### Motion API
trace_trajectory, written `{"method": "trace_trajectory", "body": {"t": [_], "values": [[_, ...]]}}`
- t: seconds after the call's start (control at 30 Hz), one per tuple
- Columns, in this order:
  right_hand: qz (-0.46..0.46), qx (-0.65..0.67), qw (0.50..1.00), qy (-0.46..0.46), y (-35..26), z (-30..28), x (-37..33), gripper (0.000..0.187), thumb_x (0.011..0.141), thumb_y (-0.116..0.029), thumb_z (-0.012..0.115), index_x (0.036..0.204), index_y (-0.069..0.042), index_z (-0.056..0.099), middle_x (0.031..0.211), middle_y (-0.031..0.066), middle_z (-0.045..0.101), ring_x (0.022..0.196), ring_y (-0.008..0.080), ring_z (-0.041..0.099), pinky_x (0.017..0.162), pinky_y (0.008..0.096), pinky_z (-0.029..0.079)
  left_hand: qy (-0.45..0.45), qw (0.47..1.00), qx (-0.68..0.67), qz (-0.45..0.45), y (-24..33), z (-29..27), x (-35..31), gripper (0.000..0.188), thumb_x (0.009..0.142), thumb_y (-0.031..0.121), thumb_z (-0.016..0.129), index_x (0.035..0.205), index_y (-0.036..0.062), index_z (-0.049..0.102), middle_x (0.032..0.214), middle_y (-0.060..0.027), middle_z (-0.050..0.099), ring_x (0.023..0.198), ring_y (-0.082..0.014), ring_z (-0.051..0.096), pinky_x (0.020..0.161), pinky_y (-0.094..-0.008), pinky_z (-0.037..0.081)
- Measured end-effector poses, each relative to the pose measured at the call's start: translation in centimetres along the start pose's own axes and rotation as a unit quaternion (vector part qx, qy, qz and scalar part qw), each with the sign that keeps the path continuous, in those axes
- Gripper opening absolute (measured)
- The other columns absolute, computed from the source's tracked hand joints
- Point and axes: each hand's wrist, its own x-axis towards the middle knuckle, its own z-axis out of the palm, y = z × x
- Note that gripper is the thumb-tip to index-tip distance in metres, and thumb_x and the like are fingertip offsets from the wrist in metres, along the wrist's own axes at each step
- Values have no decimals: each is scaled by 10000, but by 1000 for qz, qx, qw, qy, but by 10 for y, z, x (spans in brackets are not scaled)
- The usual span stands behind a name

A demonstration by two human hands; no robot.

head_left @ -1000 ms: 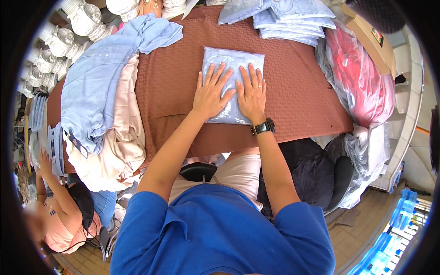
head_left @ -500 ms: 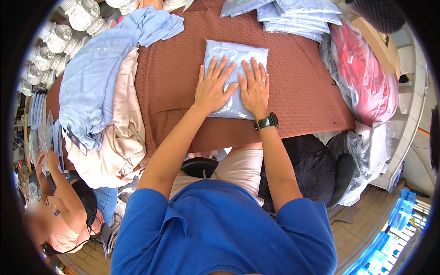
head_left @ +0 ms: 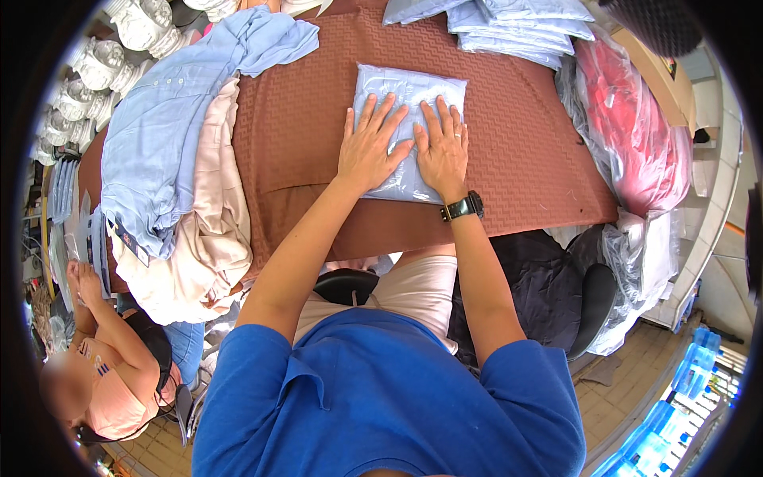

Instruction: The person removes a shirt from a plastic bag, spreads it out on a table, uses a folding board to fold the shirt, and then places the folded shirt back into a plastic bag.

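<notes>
A folded light-blue garment in a clear plastic bag [head_left: 413,82] lies flat on the brown tablecloth [head_left: 310,127] in front of me. My left hand [head_left: 372,151] rests open on its left half, palm down with fingers spread. On the right half my right hand [head_left: 442,151] also lies flat, fingers stretched forward. A ring shows on one of its fingers, and a dark watch [head_left: 462,208] is on that wrist. Nothing is gripped by either hand. The middle of the bag shows between the hands.
Blue and cream garments [head_left: 159,151] drape over the table's left side. Bagged blue garments [head_left: 517,32] are stacked at the far right, near red garments in plastic [head_left: 628,119]. A black chair [head_left: 592,310] stands at lower right. Another person [head_left: 119,358] sits at lower left.
My hands stay flat on the bagged garment with almost no shift. The person at lower left has brought their hands closer together.
</notes>
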Motion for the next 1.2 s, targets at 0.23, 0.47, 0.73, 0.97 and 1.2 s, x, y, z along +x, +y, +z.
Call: {"method": "trace_trajectory", "body": {"t": [0.23,0.47,0.73,0.97,1.2], "values": [[2,-9,1000,-1,-1,0,0,496,1049,-413,418,1502,-214,460,1621,102,322,1488,375,285,1203,555,233,-1,1000,0,-3,1,-1,0,652,971,539,522,1541,245,406,1653,-44,279,1542,-304,175,1215,-605,119],[0,-10,1000,2,0,1,0,495,1045,-406,427,1500,-214,464,1617,104,328,1488,372,287,1200,563,235,5,1000,2,-1,0,1,0,661,960,537,541,1539,244,409,1650,-46,283,1541,-309,179,1211,-611,133],[1,-16,1000,5,1,3,0,498,1039,-404,442,1499,-214,467,1618,99,330,1486,368,293,1198,561,240,4,1000,6,-1,0,1,0,668,949,533,559,1536,250,414,1648,-47,289,1538,-312,185,1211,-610,138],[-2,-13,1000,12,1,3,0,491,1028,-387,469,1484,-207,488,1605,107,350,1478,376,305,1190,569,251,3,1000,11,-1,0,2,0,678,940,538,569,1535,253,415,1647,-44,289,1537,-311,187,1212,-606,142],[-7,-5,1000,25,1,4,0,486,1013,-372,490,1463,-192,515,1584,122,382,1468,387,319,1183,578,259,4,1000,13,0,1,2,0,683,936,541,572,1534,251,416,1646,-43,291,1536,-310,190,1212,-605,145]]}}
